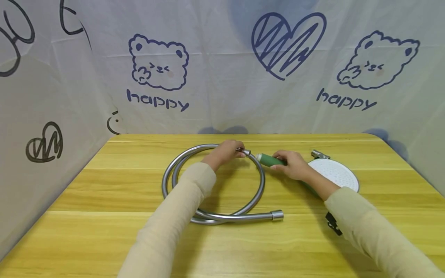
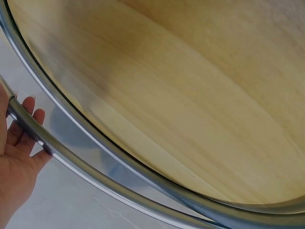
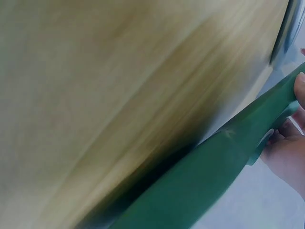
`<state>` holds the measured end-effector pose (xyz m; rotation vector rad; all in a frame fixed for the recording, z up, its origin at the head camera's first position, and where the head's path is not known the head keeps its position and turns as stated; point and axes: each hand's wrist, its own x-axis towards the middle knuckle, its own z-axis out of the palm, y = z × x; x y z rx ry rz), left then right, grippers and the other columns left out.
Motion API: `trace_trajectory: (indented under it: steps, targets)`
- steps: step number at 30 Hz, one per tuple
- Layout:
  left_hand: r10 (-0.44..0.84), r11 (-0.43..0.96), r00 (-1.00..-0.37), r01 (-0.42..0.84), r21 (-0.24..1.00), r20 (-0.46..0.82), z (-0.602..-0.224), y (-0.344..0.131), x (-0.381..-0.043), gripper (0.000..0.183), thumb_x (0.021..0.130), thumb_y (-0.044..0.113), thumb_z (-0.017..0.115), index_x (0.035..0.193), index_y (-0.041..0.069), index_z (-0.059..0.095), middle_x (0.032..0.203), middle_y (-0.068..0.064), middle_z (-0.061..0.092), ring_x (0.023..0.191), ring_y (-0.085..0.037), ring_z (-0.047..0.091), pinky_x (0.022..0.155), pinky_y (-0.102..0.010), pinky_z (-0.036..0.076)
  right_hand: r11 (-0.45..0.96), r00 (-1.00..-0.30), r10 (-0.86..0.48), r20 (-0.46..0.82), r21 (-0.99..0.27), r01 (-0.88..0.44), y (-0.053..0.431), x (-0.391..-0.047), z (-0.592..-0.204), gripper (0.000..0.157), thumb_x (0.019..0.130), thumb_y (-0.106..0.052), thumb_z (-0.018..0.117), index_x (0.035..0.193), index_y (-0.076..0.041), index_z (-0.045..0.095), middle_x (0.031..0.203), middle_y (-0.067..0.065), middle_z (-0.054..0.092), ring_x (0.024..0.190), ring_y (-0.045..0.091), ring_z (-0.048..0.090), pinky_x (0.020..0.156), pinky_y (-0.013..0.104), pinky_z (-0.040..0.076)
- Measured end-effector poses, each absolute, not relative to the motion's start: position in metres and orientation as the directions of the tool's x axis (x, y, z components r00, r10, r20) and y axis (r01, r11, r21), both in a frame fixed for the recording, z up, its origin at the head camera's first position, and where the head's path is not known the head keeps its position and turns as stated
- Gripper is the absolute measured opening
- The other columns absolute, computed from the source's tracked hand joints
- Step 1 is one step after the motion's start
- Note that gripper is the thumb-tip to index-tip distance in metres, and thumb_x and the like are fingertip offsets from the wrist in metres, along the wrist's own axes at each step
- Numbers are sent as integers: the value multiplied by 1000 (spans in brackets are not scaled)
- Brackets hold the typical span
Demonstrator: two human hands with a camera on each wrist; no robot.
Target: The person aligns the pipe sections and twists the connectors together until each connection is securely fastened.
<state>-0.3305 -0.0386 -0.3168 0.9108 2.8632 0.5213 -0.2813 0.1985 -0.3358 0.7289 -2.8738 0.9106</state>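
My left hand grips a silver shower hose near one end, with that end's metal fitting sticking out past the fingers. The hose lies coiled on the table, its other end fitting at the front. A green shower head's handle is held in my right hand, its pale threaded tip facing the hose fitting, a small gap between them. The round white spray face turns upward at the right. In the right wrist view, fingers wrap the green handle.
Behind the spray face lies a small chrome fitting. A black object, partly hidden, sits by my right sleeve. The wooden table meets a cloth backdrop with drawn bears and hearts.
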Motion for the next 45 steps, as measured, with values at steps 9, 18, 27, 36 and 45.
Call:
trace_trajectory:
  steps: [9,18,27,36,45]
  targets:
    - [590,755,-807,563,336,26,-319,-38,-329,26,90,21,60,107,2,64,105,-11,67,101,-23,61,89,-33,47,718,-871,-457,181,-504,-481,187,-284,-338,27,87,-14,64,106,5,59,103,27,64,90,35,62,72,41,49]
    - [594,761,-804,574,304,30,-318,-37,-326,24,90,21,60,104,2,64,103,-11,67,97,-22,61,87,-32,47,733,-872,-459,170,-483,-480,179,-286,-339,28,88,-15,63,107,5,59,102,27,64,87,34,62,69,39,48]
    - [612,759,-791,592,272,15,-331,-38,-344,24,89,28,61,98,6,66,96,-5,68,91,-18,61,83,-30,48,729,-865,-467,186,-473,-495,172,-286,-339,26,87,-14,65,103,5,60,98,26,65,83,32,62,68,39,48]
    - [583,802,-812,574,166,-10,-319,-35,-328,22,88,26,62,97,7,65,98,-6,67,91,-21,61,82,-34,48,734,-865,-474,164,-470,-491,170,-287,-339,26,87,-15,64,104,5,60,99,27,65,85,34,63,70,40,49]
    - [583,808,-813,578,114,-12,-316,-34,-323,22,87,25,62,99,7,65,100,-8,66,93,-22,61,83,-34,48,726,-851,-493,179,-454,-516,170,-286,-337,24,86,-12,65,102,5,61,95,25,66,85,34,63,72,42,50]
